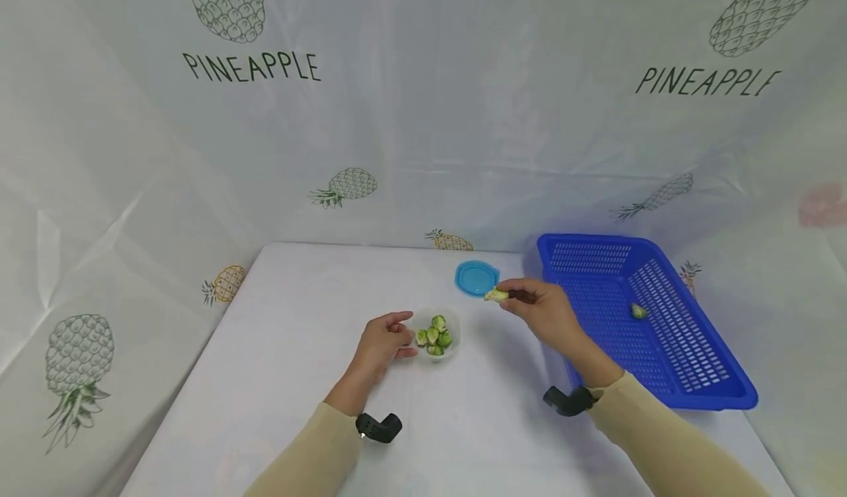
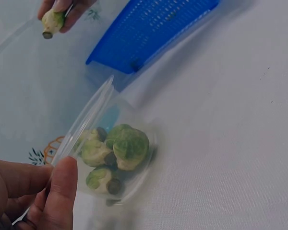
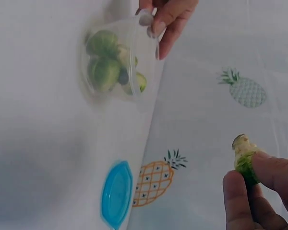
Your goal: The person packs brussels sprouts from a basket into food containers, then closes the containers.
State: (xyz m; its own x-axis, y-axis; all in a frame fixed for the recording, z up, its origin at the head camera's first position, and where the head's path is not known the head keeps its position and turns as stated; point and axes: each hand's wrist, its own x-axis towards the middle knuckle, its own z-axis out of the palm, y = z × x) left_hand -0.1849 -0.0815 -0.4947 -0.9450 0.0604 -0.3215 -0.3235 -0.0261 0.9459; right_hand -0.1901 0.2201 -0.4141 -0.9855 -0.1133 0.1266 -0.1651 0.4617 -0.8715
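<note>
A clear plastic container [image 2: 134, 191] stands on the white table with several Brussels sprouts [image 1: 434, 335] inside. My left hand [image 1: 386, 342] pinches the container's rim between thumb and fingers, on its left side. Raised above the table, my right hand [image 1: 545, 313] holds one Brussels sprout [image 3: 246, 160] between thumb and fingertips, its cut stem pointing away from the fingers. That hand is between the container and the blue basket [image 1: 651, 401]. Another Brussels sprout [image 1: 638, 311] lies inside the basket, toward its right wall.
A light-blue lid [image 1: 476, 279] lies flat on the table [image 1: 278, 320] behind the container, near the back edge. White sheeting [image 1: 423, 115] printed with pineapples surrounds the table at the back and sides. The basket takes up the table's right side.
</note>
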